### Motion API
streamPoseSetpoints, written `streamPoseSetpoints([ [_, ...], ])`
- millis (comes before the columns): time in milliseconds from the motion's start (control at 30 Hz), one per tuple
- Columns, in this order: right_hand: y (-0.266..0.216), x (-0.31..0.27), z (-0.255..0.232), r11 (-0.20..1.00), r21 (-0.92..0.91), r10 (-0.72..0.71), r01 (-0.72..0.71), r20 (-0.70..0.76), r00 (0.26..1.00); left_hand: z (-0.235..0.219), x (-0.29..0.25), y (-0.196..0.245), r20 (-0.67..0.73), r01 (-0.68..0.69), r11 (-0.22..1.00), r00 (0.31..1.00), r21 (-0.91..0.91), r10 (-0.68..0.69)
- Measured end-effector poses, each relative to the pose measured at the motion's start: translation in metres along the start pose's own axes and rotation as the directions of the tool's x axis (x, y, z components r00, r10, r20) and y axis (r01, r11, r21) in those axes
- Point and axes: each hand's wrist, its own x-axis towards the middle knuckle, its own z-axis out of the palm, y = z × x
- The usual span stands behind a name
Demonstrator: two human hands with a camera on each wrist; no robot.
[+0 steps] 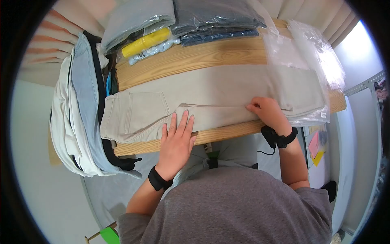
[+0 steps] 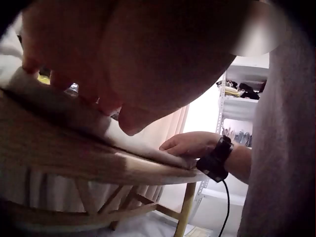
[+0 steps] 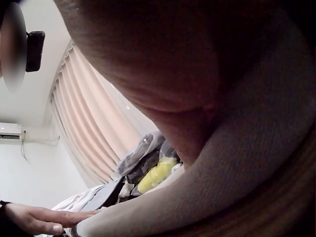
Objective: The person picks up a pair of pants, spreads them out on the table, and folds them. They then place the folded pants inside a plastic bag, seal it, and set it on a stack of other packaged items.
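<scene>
Beige trousers (image 1: 219, 87) lie lengthwise along the wooden table, folded in half with the waistband at the left. My left hand (image 1: 176, 140) rests on them near the front edge, fingers straight and spread. Further right, my right hand (image 1: 268, 116) has curled fingers and pinches the cloth between thumb and fingertips. In the left wrist view the right hand (image 2: 191, 144) is low over the table edge. The right wrist view shows the left hand (image 3: 39, 217) flat at the far end of the cloth (image 3: 197, 192).
Clothes (image 1: 83, 101) hang over the table's left end. Bagged grey garments (image 1: 215, 18) and a yellow roll (image 1: 145, 42) lie along the back of the wooden table (image 1: 162, 67). Clear plastic bags (image 1: 319, 53) are at the right, partly under the trouser legs. A metal shelf (image 1: 365, 83) stands beyond.
</scene>
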Motion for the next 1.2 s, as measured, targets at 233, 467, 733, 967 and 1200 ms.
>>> streamPoseSetpoints([
  [233, 0.01, -0.003, -0.006, 0.969, 0.245, -0.018, 0.006, 0.047, 0.999, 0.016, 0.004, 0.001, 0.028, 0.049, 0.999, 0.998, -0.022, -0.048],
  [467, 0.034, -0.028, -0.026, 0.996, 0.085, 0.02, -0.011, -0.106, 0.994, 0.017, 0.007, 0.0, -0.007, 0.005, 0.995, 1.0, -0.098, -0.006],
  [733, 0.127, -0.084, -0.068, 0.732, 0.663, 0.607, -0.158, -0.529, 0.594, 0.013, 0.007, 0.005, 0.019, 0.073, 0.99, 0.997, -0.12, -0.071],
  [967, 0.176, -0.094, -0.087, -0.122, 0.945, 0.937, 0.303, 0.01, 0.349, 0.009, 0.007, 0.007, 0.062, 0.104, 0.981, 0.994, -0.162, -0.095],
  [1200, 0.188, -0.059, -0.099, -0.345, 0.915, 0.776, 0.208, 0.154, 0.612, 0.009, 0.007, 0.009, 0.024, 0.094, 0.984, 0.996, -0.151, -0.091],
])
